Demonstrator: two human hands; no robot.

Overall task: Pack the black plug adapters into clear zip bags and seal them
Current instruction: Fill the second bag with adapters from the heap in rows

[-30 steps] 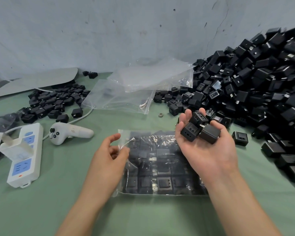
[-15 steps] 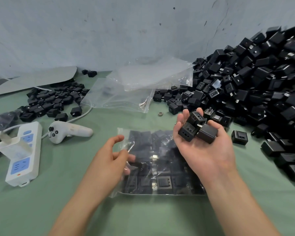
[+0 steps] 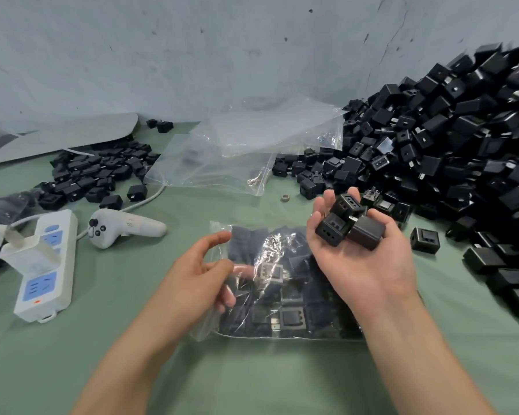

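**Left hand (image 3: 201,277) has slid lower into the bag mouth**

Since a second ago my left hand has moved down the open left edge of the clear zip bag (image 3: 285,298). Its thumb and fingers pinch the plastic, and one finger shows through it. My right hand (image 3: 369,265) is palm up over the bag's far right corner, cupping three black plug adapters (image 3: 346,226). The partly filled bag lies flat beneath both hands. The loose adapter pile (image 3: 462,139) is just right of the right hand.
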